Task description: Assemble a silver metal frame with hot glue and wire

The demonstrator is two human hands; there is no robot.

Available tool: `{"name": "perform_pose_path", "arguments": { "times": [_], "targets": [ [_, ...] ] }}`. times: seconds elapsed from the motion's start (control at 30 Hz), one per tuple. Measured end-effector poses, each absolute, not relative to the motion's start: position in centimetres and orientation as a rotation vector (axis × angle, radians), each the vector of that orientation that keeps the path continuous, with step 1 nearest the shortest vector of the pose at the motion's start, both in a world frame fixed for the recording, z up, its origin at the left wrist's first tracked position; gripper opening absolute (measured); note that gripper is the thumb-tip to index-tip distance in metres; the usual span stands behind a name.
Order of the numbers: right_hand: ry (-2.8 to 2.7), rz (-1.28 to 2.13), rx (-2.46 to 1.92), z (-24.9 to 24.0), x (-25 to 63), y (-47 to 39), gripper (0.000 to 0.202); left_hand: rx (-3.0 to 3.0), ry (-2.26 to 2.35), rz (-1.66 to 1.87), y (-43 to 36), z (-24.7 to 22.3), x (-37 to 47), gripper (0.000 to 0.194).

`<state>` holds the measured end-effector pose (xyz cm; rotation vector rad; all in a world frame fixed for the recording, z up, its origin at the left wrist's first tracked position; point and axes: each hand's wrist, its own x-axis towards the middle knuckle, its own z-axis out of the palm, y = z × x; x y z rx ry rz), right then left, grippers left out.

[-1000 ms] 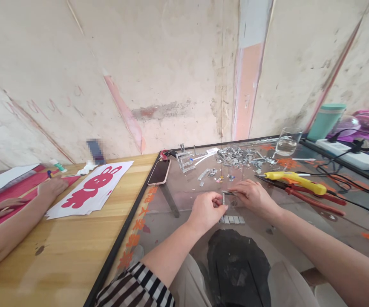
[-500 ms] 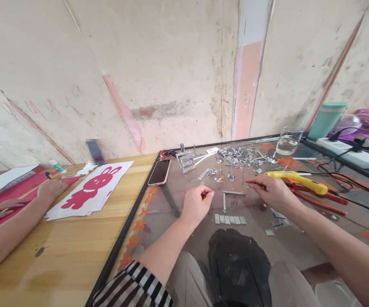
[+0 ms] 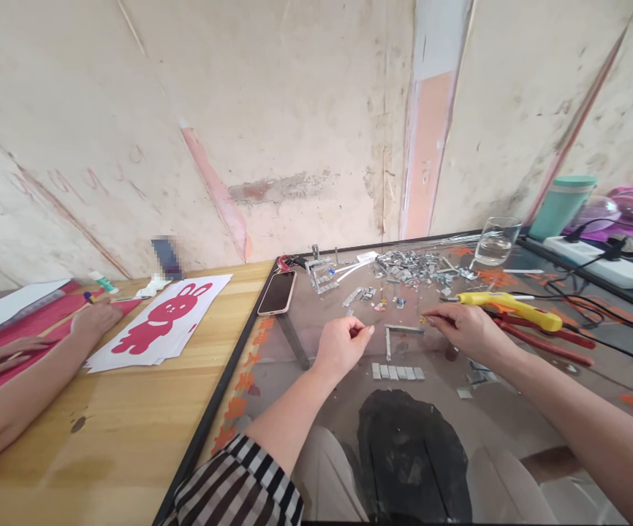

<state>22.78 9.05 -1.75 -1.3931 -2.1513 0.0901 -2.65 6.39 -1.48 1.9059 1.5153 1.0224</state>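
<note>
My left hand [image 3: 343, 343] hovers over the glass tabletop, its thumb and fingertips pinched together; anything between them is too small to make out. To its right, my right hand [image 3: 462, 329] also has its fingertips pressed together, close to the yellow glue gun [image 3: 514, 308]. What it holds, if anything, I cannot make out. Between the hands lies an L-shaped piece of grey strips [image 3: 404, 329]. Nearer to me is a row of small grey tiles [image 3: 398, 372]. A heap of grey scraps [image 3: 412, 265] is spread behind.
A phone [image 3: 277, 293] rests at the glass table's left edge. Red-handled pliers [image 3: 547, 343], a glass of water [image 3: 496, 241], a green cup [image 3: 563, 204] and a power strip [image 3: 601, 261] are at the right. Another person's hands touch red paper beside a rabbit print [image 3: 166, 321].
The view has shifted slightly, moving the things a little to the right. Both of my hands keep nearly the same pinched pose.
</note>
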Motion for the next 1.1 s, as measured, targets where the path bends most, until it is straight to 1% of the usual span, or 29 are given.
{"name": "perform_pose_path", "arguments": {
  "times": [0.6, 0.83, 1.1],
  "targets": [
    [-2.199, 0.165, -1.392, -2.3, 22.4, 8.8, 0.028, 1.951, 1.553, 0.905, 6.1, -2.2, -2.8, 0.023],
    [-2.201, 0.116, -1.407, -2.2, 22.2, 8.1, 0.028, 2.067, 1.612, 0.777, 5.5, -1.6, -2.4, 0.02],
    [-2.156, 0.042, -1.393, -2.0, 22.1, 7.7, 0.028, 2.114, 1.634, 0.735, 5.3, -1.6, -2.4, 0.018]
  ]
}}
